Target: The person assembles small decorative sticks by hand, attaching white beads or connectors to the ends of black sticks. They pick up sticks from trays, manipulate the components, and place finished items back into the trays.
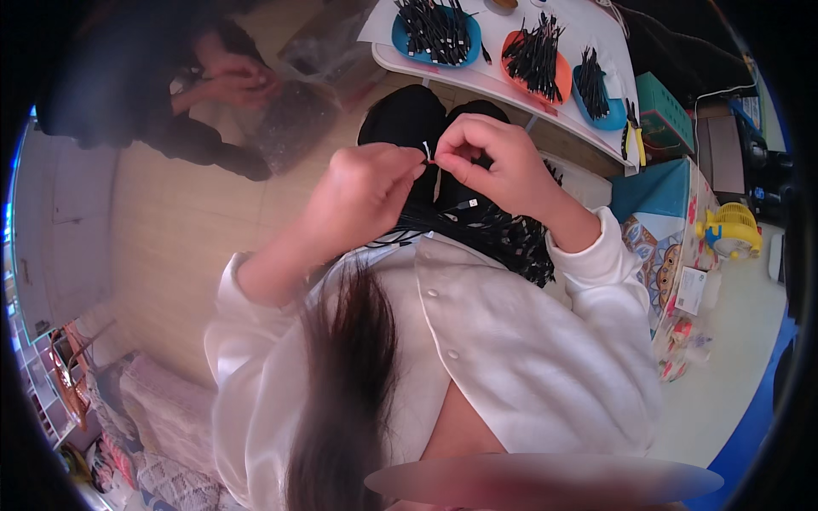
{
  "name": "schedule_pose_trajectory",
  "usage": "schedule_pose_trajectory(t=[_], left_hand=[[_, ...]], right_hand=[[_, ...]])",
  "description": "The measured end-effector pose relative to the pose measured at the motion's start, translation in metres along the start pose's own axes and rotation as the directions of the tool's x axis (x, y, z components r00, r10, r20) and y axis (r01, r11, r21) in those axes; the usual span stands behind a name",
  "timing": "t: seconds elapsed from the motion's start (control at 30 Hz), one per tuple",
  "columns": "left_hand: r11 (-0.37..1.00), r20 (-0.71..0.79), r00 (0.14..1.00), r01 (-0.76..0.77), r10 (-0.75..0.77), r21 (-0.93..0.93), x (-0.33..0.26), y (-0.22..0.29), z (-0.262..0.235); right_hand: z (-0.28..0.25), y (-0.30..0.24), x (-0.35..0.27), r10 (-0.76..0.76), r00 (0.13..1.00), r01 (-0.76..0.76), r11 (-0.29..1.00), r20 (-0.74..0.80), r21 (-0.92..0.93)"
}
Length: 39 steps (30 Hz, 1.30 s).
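Observation:
My left hand [366,189] and my right hand [496,160] meet above my knees, fingertips almost touching. Each one is closed in a pinch on a thin wire end [429,152], of which a white strand and a bit of red show between the fingers. The rest of that piece is hidden by my fingers. Across my lap lies a heap of black USB cables [511,238], with one metal USB plug [467,204] sticking out just below my hands.
Ahead, a white table [477,81] bears a large blue tray [399,41], an orange tray [562,83] and a smaller blue tray [609,124], all with black cables. Yellow-handled pliers [640,146] are at its edge. A yellow fan [734,230] stands right. Another person's hands [234,81] are at left.

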State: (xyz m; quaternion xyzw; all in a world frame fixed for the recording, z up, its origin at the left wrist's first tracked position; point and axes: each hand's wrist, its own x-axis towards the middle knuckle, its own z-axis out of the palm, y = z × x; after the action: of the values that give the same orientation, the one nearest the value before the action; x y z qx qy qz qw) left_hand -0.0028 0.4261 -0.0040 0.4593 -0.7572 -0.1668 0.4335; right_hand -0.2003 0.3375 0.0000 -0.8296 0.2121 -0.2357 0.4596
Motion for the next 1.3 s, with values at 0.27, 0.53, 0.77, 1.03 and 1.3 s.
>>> schedule_pose_trajectory(t=[0.27,0.53,0.77,1.03,1.3], left_hand=[[0.893,0.131,0.938,0.345,-0.321,-0.287,-0.005,-0.006,0.002],[0.726,0.290,0.852,0.524,-0.437,-0.446,-0.005,-0.012,0.005],[0.993,0.027,0.999,-0.037,0.034,0.109,-0.014,-0.004,0.013],[0.785,0.199,0.919,0.394,-0.340,-0.478,-0.017,-0.028,-0.002],[0.930,0.061,0.987,0.158,-0.146,-0.332,-0.020,-0.029,-0.004]], right_hand=[[-0.003,-0.002,-0.006,-0.143,0.984,0.120,0.972,-0.103,-0.203],[-0.003,-0.002,-0.002,-0.573,0.817,0.483,0.611,0.072,-0.627],[0.006,0.000,0.002,0.549,0.778,-0.621,0.597,0.306,0.507],[0.005,-0.021,0.017,-0.348,0.924,0.381,0.801,0.159,-0.462],[0.012,-0.021,0.030,-0.268,0.948,0.315,0.876,0.174,-0.365]])
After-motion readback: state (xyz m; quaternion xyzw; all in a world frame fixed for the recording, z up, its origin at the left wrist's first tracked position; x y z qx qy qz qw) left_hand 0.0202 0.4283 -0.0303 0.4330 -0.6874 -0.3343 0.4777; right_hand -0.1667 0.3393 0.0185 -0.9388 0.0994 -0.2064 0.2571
